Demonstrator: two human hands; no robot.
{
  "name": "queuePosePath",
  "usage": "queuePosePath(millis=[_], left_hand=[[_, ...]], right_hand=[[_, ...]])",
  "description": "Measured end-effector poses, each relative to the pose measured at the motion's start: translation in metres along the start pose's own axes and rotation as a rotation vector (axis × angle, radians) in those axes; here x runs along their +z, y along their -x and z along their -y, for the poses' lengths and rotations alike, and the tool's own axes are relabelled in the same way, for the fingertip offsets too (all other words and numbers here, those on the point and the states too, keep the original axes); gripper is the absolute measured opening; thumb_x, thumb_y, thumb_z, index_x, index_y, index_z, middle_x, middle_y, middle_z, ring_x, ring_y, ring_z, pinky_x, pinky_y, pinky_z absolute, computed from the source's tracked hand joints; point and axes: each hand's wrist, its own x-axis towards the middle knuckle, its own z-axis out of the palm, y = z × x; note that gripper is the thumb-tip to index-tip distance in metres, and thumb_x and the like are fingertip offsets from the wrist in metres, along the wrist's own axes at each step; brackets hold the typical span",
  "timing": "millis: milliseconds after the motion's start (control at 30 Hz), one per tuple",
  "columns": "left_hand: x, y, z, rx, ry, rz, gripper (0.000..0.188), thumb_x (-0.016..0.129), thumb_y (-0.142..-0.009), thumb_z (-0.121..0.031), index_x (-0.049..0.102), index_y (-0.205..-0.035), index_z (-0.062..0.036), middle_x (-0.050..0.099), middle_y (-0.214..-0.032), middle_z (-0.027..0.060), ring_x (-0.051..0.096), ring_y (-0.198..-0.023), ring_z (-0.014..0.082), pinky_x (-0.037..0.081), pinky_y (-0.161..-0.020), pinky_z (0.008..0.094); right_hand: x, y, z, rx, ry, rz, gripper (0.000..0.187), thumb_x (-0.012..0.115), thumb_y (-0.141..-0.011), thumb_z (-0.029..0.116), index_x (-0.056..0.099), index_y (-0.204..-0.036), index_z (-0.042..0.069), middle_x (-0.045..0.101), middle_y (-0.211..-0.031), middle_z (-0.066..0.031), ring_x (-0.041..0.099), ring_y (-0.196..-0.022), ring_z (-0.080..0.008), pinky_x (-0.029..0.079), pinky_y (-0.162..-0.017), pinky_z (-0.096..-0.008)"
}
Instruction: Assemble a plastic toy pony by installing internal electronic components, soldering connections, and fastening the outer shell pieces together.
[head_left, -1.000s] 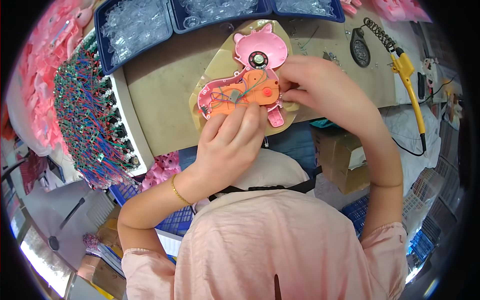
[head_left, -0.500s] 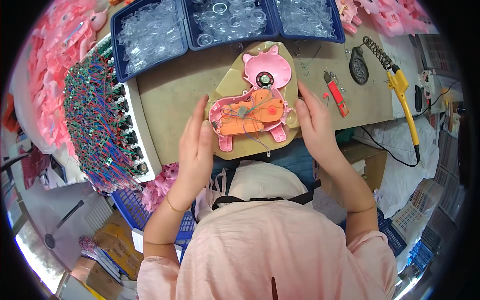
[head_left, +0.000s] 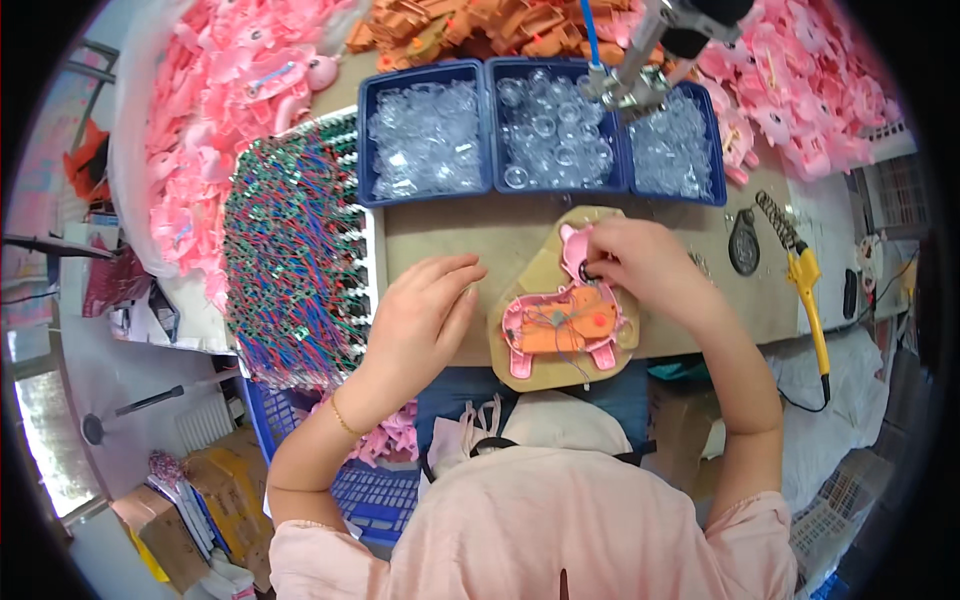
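- A pink animal-shaped toy shell [head_left: 560,330] lies flat on a tan board [head_left: 545,290] just right of the picture's centre, on a brown worktop [head_left: 440,235]. An orange circuit part [head_left: 565,328] with thin coloured wires sits inside the shell.
- The right hand [head_left: 640,265] rests at the shell's 1 o'clock, over its round head end. The fingers curl in and pinch at a small dark round piece [head_left: 590,270] there; how firmly it is held cannot be told.
- The left hand [head_left: 425,315] lies at the shell's 9 o'clock, near but apart from it, palm down on the worktop, fingers loosely spread and holding nothing.
- At 12 o'clock from the shell stand three blue trays [head_left: 540,130] of clear plastic pieces.
- At 9 o'clock, beyond the left hand, is a rack [head_left: 295,260] of green boards with red and blue wires.
- At 3 o'clock lies a yellow-handled soldering iron [head_left: 808,300].
- Heaps of pink shells [head_left: 215,120] fill 10 o'clock, and another heap 1 o'clock.
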Motion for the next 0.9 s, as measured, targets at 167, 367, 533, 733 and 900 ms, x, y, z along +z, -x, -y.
queuePosePath(millis=[167, 367, 533, 733, 900], left_hand=[[-0.032, -0.027, 0.03, 0.097, -0.177, -0.125, 0.014, 0.057, -0.08, -0.009, 0.062, -0.092, -0.0033, 0.063, -0.087, 0.011, 0.06, -0.083, 0.0285, 0.045, -0.075, 0.038], [-0.083, -0.128, 0.118, 0.0, -0.376, -0.346, 0.021, 0.057, -0.081, -0.016, 0.064, -0.095, -0.002, 0.063, -0.091, 0.017, 0.058, -0.092, 0.0333, 0.045, -0.081, 0.0395], [-0.179, -0.201, 0.232, -0.252, -0.703, -0.792, 0.041, 0.06, -0.078, -0.03, 0.057, -0.104, 0.0011, 0.06, -0.103, 0.0177, 0.057, -0.094, 0.0348, 0.046, -0.082, 0.0418], [-0.22, -0.212, 0.342, -0.536, 0.091, -0.725, 0.062, 0.06, -0.078, -0.048, 0.058, -0.112, 0.0034, 0.059, -0.115, 0.0156, 0.057, -0.104, 0.0252, 0.045, -0.086, 0.0358], [-0.165, -0.257, 0.282, -0.326, -0.373, 0.102, 0.043, 0.053, -0.082, -0.045, 0.066, -0.107, -0.0121, 0.066, -0.094, 0.0136, 0.063, -0.082, 0.0238, 0.05, -0.071, 0.0382]], right_hand=[[-0.02, -0.03, 0.025, 0.176, 0.034, 0.266, 0.01, 0.063, -0.075, 0.012, 0.059, -0.08, 0.004, 0.058, -0.076, -0.012, 0.059, -0.074, -0.0279, 0.046, -0.064, -0.0377], [0.021, -0.116, 0.021, 0.023, 0.832, -0.48, 0.008, 0.055, -0.077, 0.006, 0.06, -0.083, 0.004, 0.059, -0.081, -0.0102, 0.063, -0.064, -0.0223, 0.051, -0.055, -0.0316], [0.034, -0.139, 0.001, 0.189, 0.809, -0.23, 0.006, 0.054, -0.076, 0.004, 0.06, -0.077, 0.005, 0.057, -0.083, -0.0127, 0.064, -0.072, -0.0252, 0.054, -0.059, -0.0339], [0.031, -0.137, 0.024, 0.167, 0.685, -0.272, 0.006, 0.055, -0.073, 0.0, 0.058, -0.077, 0.002, 0.055, -0.084, -0.0144, 0.062, -0.075, -0.0289, 0.053, -0.063, -0.0364], [0.02, -0.121, 0.032, 0.074, 0.472, -0.238, 0.006, 0.056, -0.072, -0.002, 0.054, -0.078, -0.001, 0.052, -0.086, -0.017, 0.057, -0.075, -0.0342, 0.049, -0.063, -0.041]])
